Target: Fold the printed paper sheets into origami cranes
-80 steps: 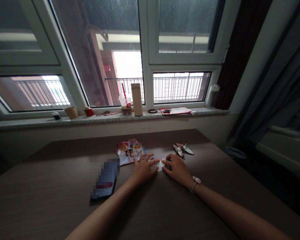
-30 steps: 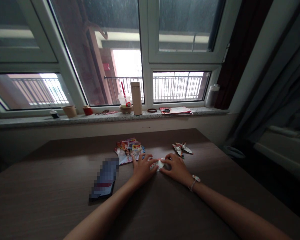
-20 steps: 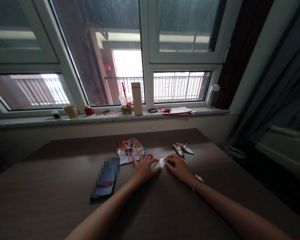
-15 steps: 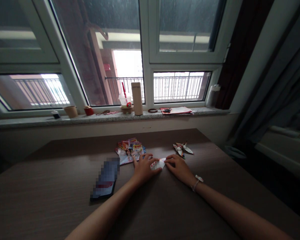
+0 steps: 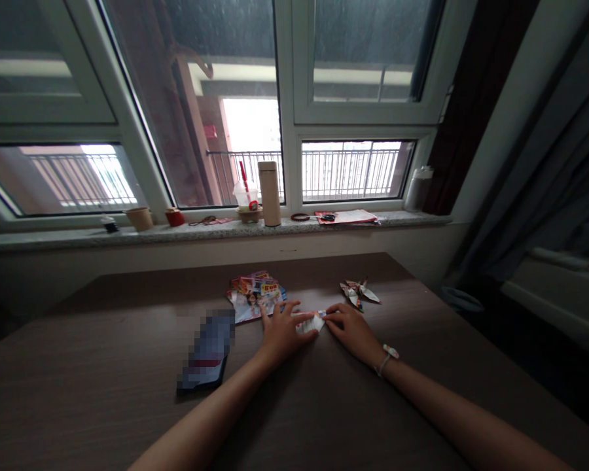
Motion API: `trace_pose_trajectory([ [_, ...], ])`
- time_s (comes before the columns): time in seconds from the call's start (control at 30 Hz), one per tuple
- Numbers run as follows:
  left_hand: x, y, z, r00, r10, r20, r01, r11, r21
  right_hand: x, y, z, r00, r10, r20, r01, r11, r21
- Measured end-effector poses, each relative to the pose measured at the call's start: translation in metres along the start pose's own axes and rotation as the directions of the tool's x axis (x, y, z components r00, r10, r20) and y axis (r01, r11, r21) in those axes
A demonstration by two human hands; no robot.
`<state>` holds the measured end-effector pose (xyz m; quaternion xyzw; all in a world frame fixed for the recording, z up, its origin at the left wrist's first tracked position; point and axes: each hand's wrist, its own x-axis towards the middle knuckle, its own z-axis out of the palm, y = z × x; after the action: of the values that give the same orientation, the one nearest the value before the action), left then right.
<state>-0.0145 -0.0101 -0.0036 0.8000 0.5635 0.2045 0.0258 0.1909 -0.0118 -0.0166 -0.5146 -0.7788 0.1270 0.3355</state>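
Note:
A small piece of folded printed paper (image 5: 313, 323) lies on the brown table between my hands. My left hand (image 5: 282, 332) rests on its left part with the fingers spread. At the paper's right corner, my right hand (image 5: 348, 325) has its thumb and fingertips pinched together on the edge. Colourful printed sheets (image 5: 256, 297) lie in a pile just beyond my left hand. Beyond my right hand are folded paper shapes (image 5: 360, 292). The underside of the paper and the part beneath my left fingers are hidden.
A dark phone (image 5: 207, 352) lies left of my left forearm on the table (image 5: 103, 366). Along the stone windowsill (image 5: 177, 234) stand a tall beige flask (image 5: 269, 195), a drink cup with a red straw (image 5: 245, 196), a brown paper cup (image 5: 140, 219) and a bottle (image 5: 418, 188).
Coloured print now shows at the paper's upper right edge, where it looked white before. Both hands have kept nearly the same place.

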Motion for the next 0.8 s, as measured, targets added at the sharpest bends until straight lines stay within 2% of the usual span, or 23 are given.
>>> trace_pose_trajectory([
  [0.4, 0.0011, -0.0001, -0.0006, 1.000, 0.000, -0.021, -0.001, 1.000, -0.008, 0.0001, 0.0000, -0.0003, 1.000, 0.000, 0.009, 0.000, 1.000, -0.014],
  [0.63, 0.0014, -0.0008, -0.0007, 1.000, 0.006, 0.027, -0.007, 1.000, 0.015, 0.0004, 0.0037, 0.0029, 1.000, -0.008, -0.007, 0.008, 1.000, 0.000],
  [0.8, 0.0023, -0.0010, -0.0018, 0.999, -0.019, 0.031, 0.018, 0.999, 0.029, -0.0037, -0.0007, -0.0003, 0.995, -0.097, -0.026, 0.098, 0.995, 0.036],
])
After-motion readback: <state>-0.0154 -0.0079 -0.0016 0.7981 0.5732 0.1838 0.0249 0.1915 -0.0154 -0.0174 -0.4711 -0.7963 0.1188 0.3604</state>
